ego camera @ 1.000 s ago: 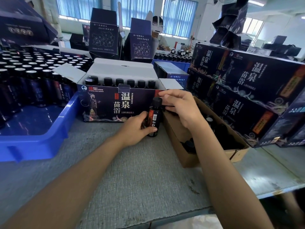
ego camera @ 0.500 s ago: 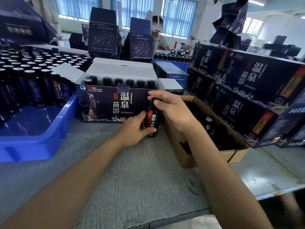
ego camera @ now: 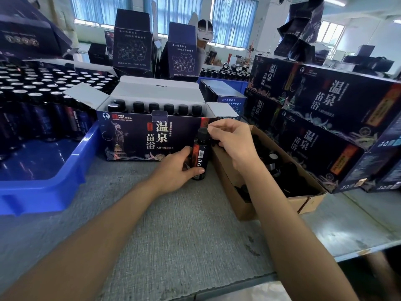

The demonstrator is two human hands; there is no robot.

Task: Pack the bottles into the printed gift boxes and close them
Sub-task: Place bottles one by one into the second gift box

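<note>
Head view: the left hand (ego camera: 175, 168) curls its fingers round a dark bottle (ego camera: 199, 155) that stands upright on the tabletop (ego camera: 184, 224), just in front of the open printed gift box (ego camera: 134, 137). The right hand (ego camera: 232, 142) has its fingers curled beside the bottle's black cap (ego camera: 202, 133); I cannot tell whether they pinch it.

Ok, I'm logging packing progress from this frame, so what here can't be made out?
Head view only.
- Open gift box: its front wall hides whether slots are free; only a row of caps shows.
- Brown carton: contents dark, partly behind the right forearm.
- Right hand: whether its fingers touch the bottle the left hand grips.
</note>
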